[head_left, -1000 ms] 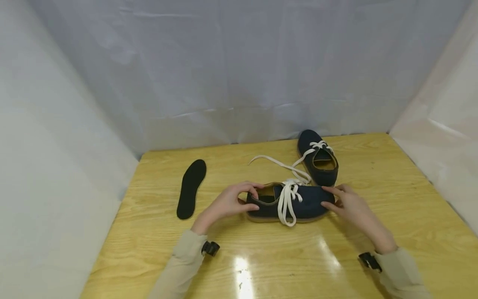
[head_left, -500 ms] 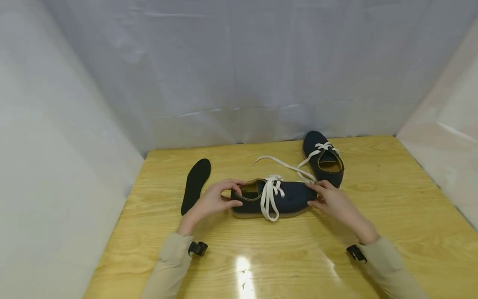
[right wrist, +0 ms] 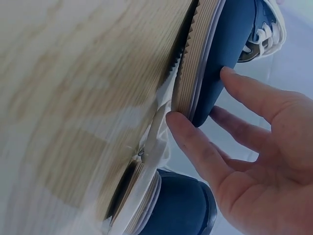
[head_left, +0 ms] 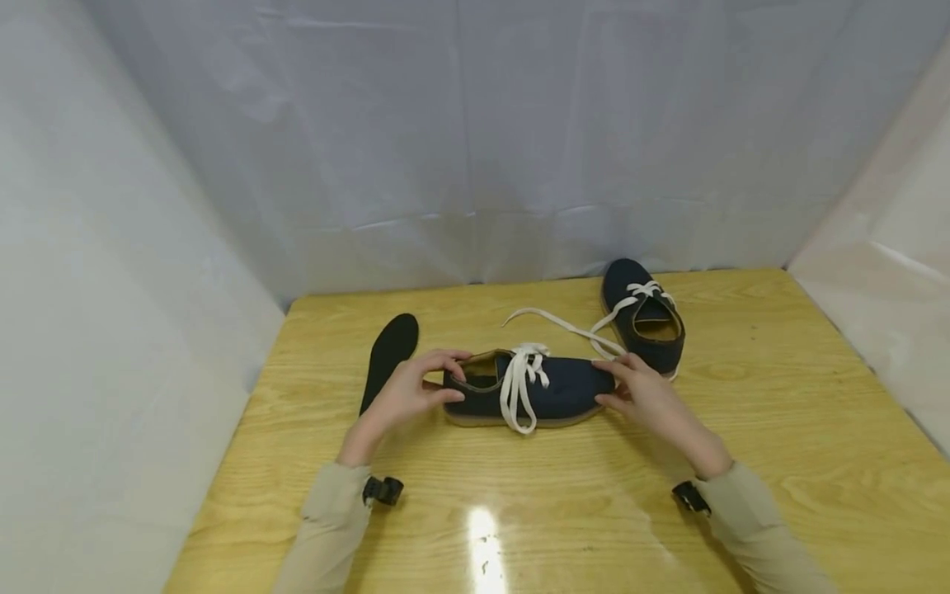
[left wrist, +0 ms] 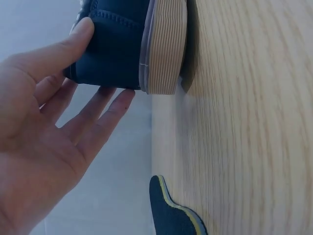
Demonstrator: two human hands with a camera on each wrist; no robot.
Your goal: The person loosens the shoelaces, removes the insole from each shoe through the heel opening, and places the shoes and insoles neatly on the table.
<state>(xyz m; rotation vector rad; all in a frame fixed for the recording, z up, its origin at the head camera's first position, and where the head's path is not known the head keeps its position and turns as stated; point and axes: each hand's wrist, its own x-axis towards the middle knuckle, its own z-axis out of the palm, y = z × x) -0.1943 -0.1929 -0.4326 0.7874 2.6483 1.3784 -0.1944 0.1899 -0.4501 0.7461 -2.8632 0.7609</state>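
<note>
A navy lace-up shoe (head_left: 567,388) with a tan ridged sole lies crosswise before me, toe to the right, its white laces (head_left: 519,388) looped over the near side. My left hand (head_left: 401,398) grips the heel, thumb on the outer side and a finger inside the collar. At the toe, my right hand (head_left: 656,402) holds the shoe between thumb and fingers, as the right wrist view also shows. Whether the sole fully touches the table is hard to tell. A black insole (head_left: 389,351) lies left of the shoe, partly covered by my left hand.
A matching navy shoe (head_left: 626,285) stands at the back right, close behind my right hand. Its long white lace (head_left: 557,319) trails left over the wooden table (head_left: 564,511). Pale sheets (head_left: 460,148) enclose the back and sides.
Both hands have carried the held shoe leftward and slightly away from me, bringing it nearer the insole. The view has shifted a little; the second shoe and insole stay put.
</note>
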